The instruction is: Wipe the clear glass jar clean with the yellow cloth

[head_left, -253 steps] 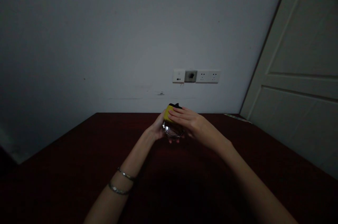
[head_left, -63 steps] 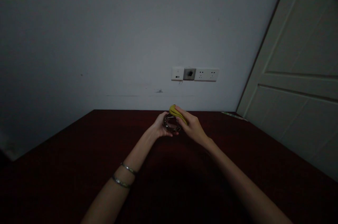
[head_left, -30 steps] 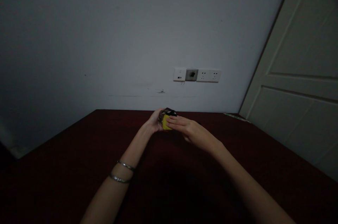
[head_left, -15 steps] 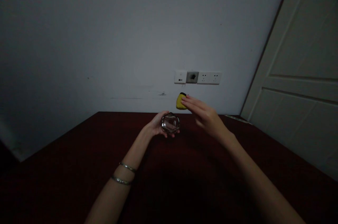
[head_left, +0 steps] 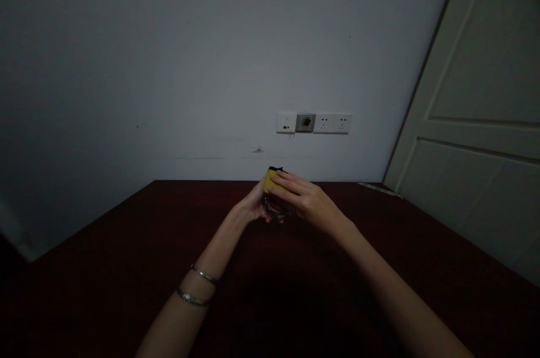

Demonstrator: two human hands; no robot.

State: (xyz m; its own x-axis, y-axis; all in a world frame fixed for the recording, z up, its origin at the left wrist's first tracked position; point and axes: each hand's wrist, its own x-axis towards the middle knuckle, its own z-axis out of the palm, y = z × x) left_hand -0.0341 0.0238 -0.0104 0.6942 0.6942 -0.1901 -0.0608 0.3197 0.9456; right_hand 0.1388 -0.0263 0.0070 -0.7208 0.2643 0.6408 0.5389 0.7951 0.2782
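Reaching in from the lower left with the left hand (head_left: 252, 206), wearing two silver bracelets (head_left: 193, 298) above the wrist, and bending it into a half-closed cup around the left side and underside of a clear glass vessel (head_left: 277, 210), with some fingertips showing below. Reaching in from the lower right with the right hand (head_left: 307, 198), back of it upward, fingers nearly straight, only a little spread and directed to the left, pressing a yellow pad (head_left: 270, 182) onto the upper part of the glass vessel; cannot see the thumb. Keeping both things between the hands, in the middle of the view. Pointing the black edge of the pad upward, toward the pale grey wall (head_left: 202, 65); cannot tell the glass vessel's long axis or where its opening faces, being mostly covered. Working over a dark red table top (head_left: 228, 279), in front of a row of socket plates (head_left: 314, 122), with a panelled door (head_left: 485, 93) on the right.
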